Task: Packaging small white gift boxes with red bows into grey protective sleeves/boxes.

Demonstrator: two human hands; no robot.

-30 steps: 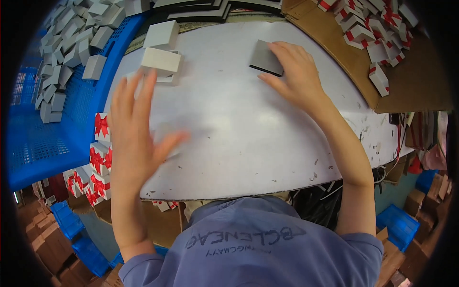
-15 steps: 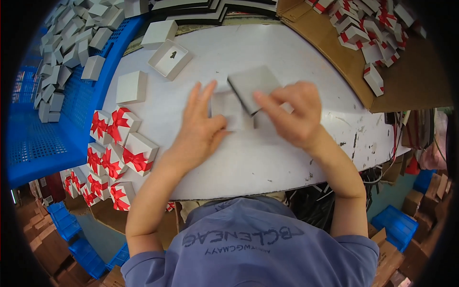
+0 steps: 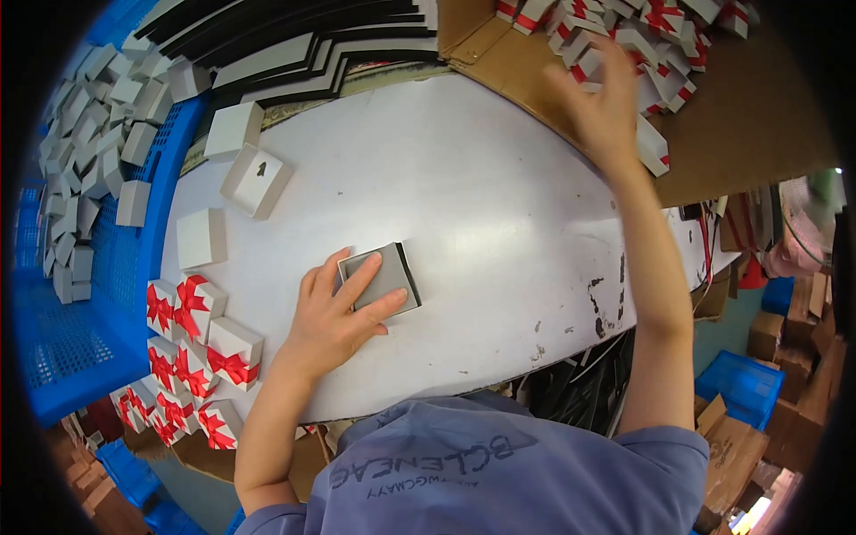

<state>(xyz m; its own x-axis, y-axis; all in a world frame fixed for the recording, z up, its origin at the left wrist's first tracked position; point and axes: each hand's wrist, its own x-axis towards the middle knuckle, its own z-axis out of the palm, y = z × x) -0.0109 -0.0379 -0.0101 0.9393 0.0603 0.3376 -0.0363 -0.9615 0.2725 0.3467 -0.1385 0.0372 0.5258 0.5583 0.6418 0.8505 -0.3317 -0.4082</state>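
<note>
My left hand (image 3: 332,323) rests at the middle of the white table, two stretched fingertips pressing on a grey foam pad (image 3: 382,277) with a dark edge. Beneath the pad is a small white box, mostly hidden; only a strip of its rim shows. Farther right, my right hand (image 3: 608,111) is raised over the near wall of a cardboard carton (image 3: 513,76), fingers apart and nothing in them. Inside the carton lie many white box lids with red ribbon (image 3: 654,147), close to that hand.
At left stand white boxes with red bows (image 3: 234,352), plain white boxes (image 3: 201,239) and an open one (image 3: 256,181) holding a small dark piece. A blue crate (image 3: 169,241) is heaped with white boxes. Foam sheets (image 3: 294,67) with black edges lie behind.
The grey pad has gone from my right hand onto the white box under my left fingers. My right hand has moved away to the carton. The view has shifted right.
</note>
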